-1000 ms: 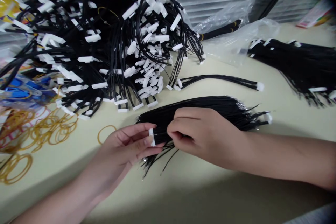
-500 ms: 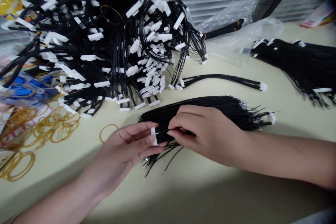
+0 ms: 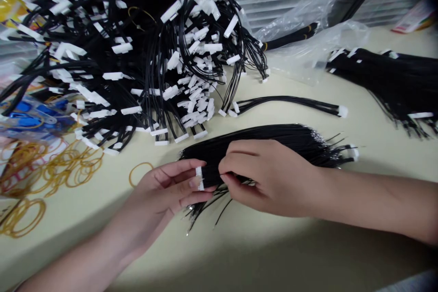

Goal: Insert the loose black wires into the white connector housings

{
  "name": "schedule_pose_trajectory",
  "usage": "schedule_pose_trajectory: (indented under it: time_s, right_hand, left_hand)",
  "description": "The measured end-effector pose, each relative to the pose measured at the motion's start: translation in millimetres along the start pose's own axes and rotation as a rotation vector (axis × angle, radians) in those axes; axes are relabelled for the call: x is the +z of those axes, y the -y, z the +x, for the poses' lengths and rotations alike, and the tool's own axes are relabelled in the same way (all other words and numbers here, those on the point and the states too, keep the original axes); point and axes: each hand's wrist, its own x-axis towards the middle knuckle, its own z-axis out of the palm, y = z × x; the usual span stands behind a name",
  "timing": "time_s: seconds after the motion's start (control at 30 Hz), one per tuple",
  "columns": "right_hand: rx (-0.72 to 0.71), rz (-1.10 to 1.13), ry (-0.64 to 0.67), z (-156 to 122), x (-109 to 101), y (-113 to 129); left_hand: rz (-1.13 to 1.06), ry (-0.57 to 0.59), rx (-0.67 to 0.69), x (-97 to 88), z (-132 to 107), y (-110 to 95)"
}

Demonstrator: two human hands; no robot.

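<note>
Left hand (image 3: pixel 167 188) clamped on small white plastic connector (image 3: pixel 199 178), right hand (image 3: pixel 270 178) on thin black wire (image 3: pixel 210 174); loose black wire bundle (image 3: pixel 290 136) beneath unfitted.

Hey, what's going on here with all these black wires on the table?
A person is working bare-handed. The left hand pinches a small white connector, and the right hand grips the black wires entering it, both over a loose wire bundle lying on the pale table. A big heap of wired connectors sits behind, with rubber bands scattered to the left.
</note>
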Motion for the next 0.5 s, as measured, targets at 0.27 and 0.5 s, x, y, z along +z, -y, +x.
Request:
schedule_pose_trajectory:
  time_s: [0.27,0.5]
  right_hand:
    - [0.174,0.016,0.028,3,-6,4]
    - [0.384,0.354,0.088,2,-19,9]
  left_hand:
    - [-0.004,-0.013,-0.011,-0.8,2,-2]
    - [0.013,-0.009,-0.017,-0.9,-1,-3]
